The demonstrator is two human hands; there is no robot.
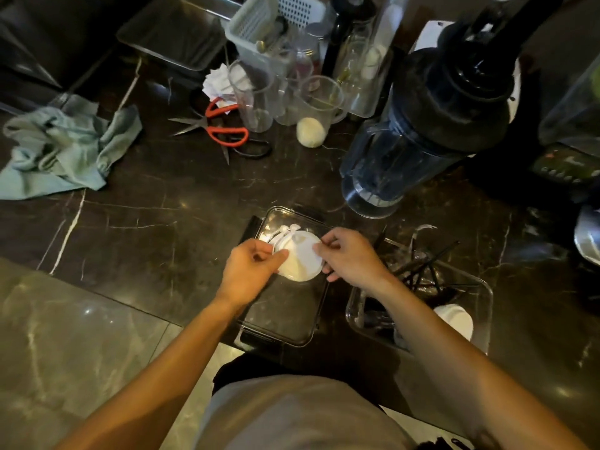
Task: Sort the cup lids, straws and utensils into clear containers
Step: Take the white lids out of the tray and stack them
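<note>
A white cup lid [300, 258] is held over a clear rectangular container [285, 326] at the near edge of the dark counter. My left hand [251, 271] pinches the lid's left rim and my right hand [349, 253] pinches its right rim. More white lids [282, 233] lie fanned beneath it at the container's far end. To the right, a second clear container [485, 298] holds black straws [425, 271], dark utensils and a white lid [456, 319]; my right forearm crosses over it.
A blender jug [406, 151] stands behind the containers. Farther back are clear measuring cups [319, 99], a white basket [256, 24], red-handled scissors [220, 125], a pale round ball [310, 133] and a green cloth [61, 147] at left. A tiled floor lies below.
</note>
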